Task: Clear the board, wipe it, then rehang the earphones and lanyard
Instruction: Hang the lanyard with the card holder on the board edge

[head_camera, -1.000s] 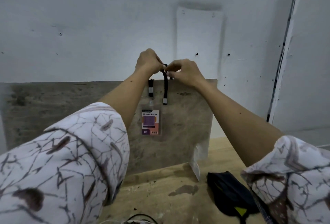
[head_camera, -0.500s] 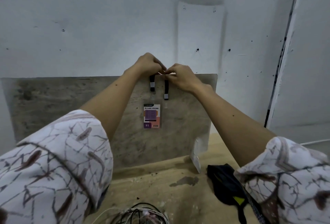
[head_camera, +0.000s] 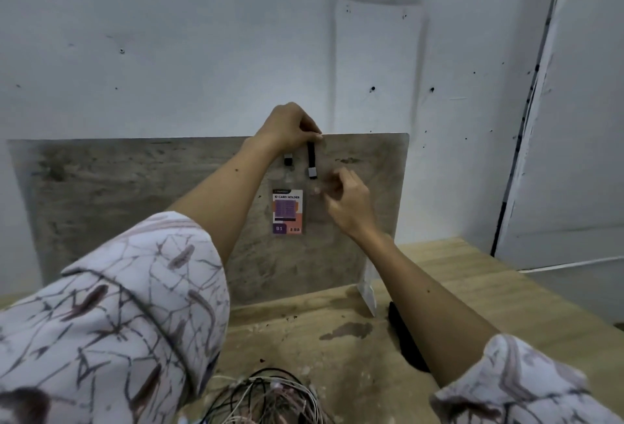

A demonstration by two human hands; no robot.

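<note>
From the head camera, the left hand (head_camera: 291,126) sits at the top edge of the board (head_camera: 135,194), fingers curled over the black strap of the lanyard (head_camera: 310,160) and pinching it against the rim. Two short strap ends with grey clasps hang just below that hand, and the ID card holder (head_camera: 287,210) dangles flat against the board face under them. The right hand (head_camera: 344,200) hovers just beside the strap's right end, apart from it, fingers loosely curled; it appears to hold nothing, though blur makes that uncertain. The board stands upright on a wooden table (head_camera: 456,265), propped by a clear foot (head_camera: 368,292). A tangle of earphone wires (head_camera: 266,400) lies on the table near the bottom edge, not yet on the board, and a dark pouch (head_camera: 405,339) lies behind the right forearm.

The likely risk: whatever hook holds the strap is hidden under the left fingers, so if they let go before it is seated, the lanyard would slide down. Pressing on the rim could also tip the propped board.
</note>
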